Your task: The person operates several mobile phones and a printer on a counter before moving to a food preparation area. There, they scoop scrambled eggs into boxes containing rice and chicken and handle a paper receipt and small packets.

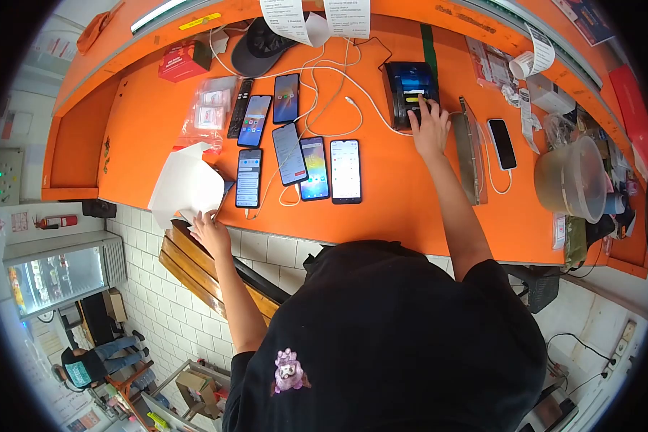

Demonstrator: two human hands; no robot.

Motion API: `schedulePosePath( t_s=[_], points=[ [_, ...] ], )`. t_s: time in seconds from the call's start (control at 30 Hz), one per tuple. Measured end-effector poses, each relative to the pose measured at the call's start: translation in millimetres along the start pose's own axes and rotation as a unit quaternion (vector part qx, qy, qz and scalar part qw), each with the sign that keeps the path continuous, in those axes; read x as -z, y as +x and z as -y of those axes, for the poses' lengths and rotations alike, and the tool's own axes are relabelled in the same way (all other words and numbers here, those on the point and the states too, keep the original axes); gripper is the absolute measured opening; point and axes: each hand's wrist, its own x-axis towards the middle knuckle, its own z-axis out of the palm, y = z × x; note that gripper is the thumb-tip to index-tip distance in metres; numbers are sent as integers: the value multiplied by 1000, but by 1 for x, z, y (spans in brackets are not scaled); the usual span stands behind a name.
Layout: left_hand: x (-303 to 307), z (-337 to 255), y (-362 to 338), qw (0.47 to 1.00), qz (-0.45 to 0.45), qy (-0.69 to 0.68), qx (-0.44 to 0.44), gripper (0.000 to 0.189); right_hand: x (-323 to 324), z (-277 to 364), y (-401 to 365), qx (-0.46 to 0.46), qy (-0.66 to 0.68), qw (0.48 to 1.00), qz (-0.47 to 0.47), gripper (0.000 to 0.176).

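My right hand (430, 128) reaches over the front of a black device (408, 81) with a lit display, its fingertips touching it and its fingers apart. At the front left edge of the orange table, my left hand (211, 232) is at the lower edge of a white sheet (187, 181); its fingers look bent, and whether they grip the sheet is hard to tell. Between the hands lie several phones with lit screens, among them a white-screened one (345, 171) and one (289, 153) resting partly over its neighbour. White cables wind behind them.
A black cap (261, 49), a red box (185, 60) and a plastic bag (207, 108) lie at the back left. On the right are a flat metal piece (471, 151), a charging phone (502, 144) and a clear tub (573, 180). Paper slips (349, 18) hang above.
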Motion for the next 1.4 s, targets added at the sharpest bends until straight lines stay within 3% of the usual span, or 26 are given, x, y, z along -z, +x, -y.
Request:
schedulePosePath(
  t_s=[0.17,0.23,0.4,0.47,0.6,0.77,1.0,1.2,1.3,1.4],
  points=[
    [-12,-10,-3,999,-27,20,17,52,4,-2,15,-26,19,999,27,51],
    [-6,-37,-10,987,-158,-40,8,59,6,-1,20,-33,16,999,36,53],
    [6,-114,-23,975,-169,-98,-110,64,9,1,31,-62,28,995,78,57],
    [1,-148,-25,941,-155,-192,-232,62,8,1,33,-81,53,992,87,57],
    [-8,-217,-33,918,-64,-202,-337,61,14,2,36,-94,74,988,97,55],
    [-10,-292,-40,880,-7,-226,-417,63,18,3,42,-117,87,984,102,47],
    [-21,-344,-51,828,52,-223,-512,62,14,-6,59,-83,78,979,167,60],
    [11,-308,-38,870,-13,-275,-408,60,27,-2,62,-51,53,977,202,62],
    [18,-251,-10,908,-69,-275,-309,63,29,0,64,-32,33,985,168,63],
    [-10,-170,19,950,-150,-226,-151,73,44,6,69,-40,12,974,225,69]
  ],
)
